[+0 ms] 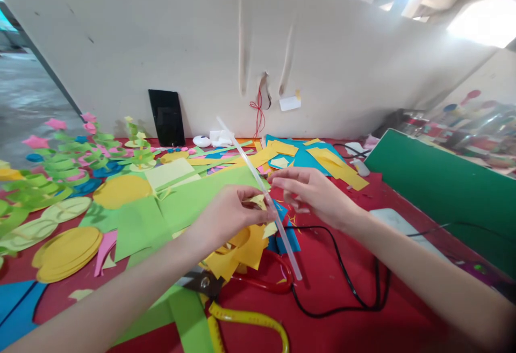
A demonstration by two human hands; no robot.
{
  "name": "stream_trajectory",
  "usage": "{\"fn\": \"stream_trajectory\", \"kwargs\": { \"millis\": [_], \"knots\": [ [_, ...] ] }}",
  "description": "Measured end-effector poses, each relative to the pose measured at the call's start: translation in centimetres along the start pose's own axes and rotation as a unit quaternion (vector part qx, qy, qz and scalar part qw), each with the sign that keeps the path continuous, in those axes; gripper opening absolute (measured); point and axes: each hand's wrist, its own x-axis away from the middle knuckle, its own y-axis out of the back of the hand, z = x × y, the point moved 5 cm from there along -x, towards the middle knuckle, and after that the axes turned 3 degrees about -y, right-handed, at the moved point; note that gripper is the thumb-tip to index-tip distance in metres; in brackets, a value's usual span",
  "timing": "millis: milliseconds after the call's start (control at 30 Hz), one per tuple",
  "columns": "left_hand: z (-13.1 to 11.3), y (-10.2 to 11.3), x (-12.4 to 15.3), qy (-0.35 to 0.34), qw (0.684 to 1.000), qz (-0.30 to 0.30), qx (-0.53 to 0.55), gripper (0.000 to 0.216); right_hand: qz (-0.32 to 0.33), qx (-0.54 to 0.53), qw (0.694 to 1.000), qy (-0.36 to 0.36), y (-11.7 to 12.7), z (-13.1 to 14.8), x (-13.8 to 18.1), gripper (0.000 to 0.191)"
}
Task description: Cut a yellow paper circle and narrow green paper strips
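My left hand [234, 210] is closed in a pinch around a long, translucent glue stick [246, 162], which slants from upper left to lower right. A small pale yellow paper piece [258, 200] shows at the same fingertips. Just right of the stick hovers my right hand [306, 192], its fingers loosely bent and apart, with nothing visible in them. Under my left hand lie yellow paper scraps [237, 253] and red-handled scissors [262, 283], partly covered by the paper.
Green paper sheets [205, 197] and yellow paper circles [68, 253] cover the left side. Curly paper flowers [80, 159] stand farther left. A black cable [342, 272] crosses the red table [322, 326] near a yellow measuring tape [250, 318]. A green board [443, 186] stands right.
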Motion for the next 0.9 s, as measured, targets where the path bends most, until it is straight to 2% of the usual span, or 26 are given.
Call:
{"fn": "stream_trajectory", "kwargs": {
  "millis": [133,200,300,367,533,700,900],
  "knots": [
    [-0.2,-0.8,0.4,-0.018,0.999,0.028,0.017,0.015,0.042,-0.008,0.999,-0.019,-1.3,0.5,0.2,0.020],
    [-0.1,-0.8,0.5,-0.011,1.000,0.011,0.024,0.016,0.045,-0.054,0.997,-0.012,-1.6,0.8,0.3,0.016],
    [0.0,-0.2,0.9,-0.012,0.998,-0.032,0.046,0.014,0.041,-0.130,0.990,0.040,-1.2,1.6,0.6,0.013],
    [0.0,0.1,1.2,-0.021,0.997,-0.036,0.067,0.014,0.039,-0.144,0.986,0.068,-0.9,1.9,0.8,0.012],
    [-0.3,0.2,1.7,-0.027,0.998,-0.021,0.059,0.013,0.028,-0.103,0.992,0.073,-1.1,2.0,1.0,0.011],
    [-0.1,0.1,1.5,-0.018,1.000,-0.011,0.012,0.025,0.026,-0.065,0.993,0.093,-1.8,2.1,1.0,0.009],
    [0.3,0.5,1.2,-0.057,0.997,-0.013,-0.049,0.013,0.012,-0.009,0.991,0.131,-2.0,2.0,0.6,0.008]
  ]
}}
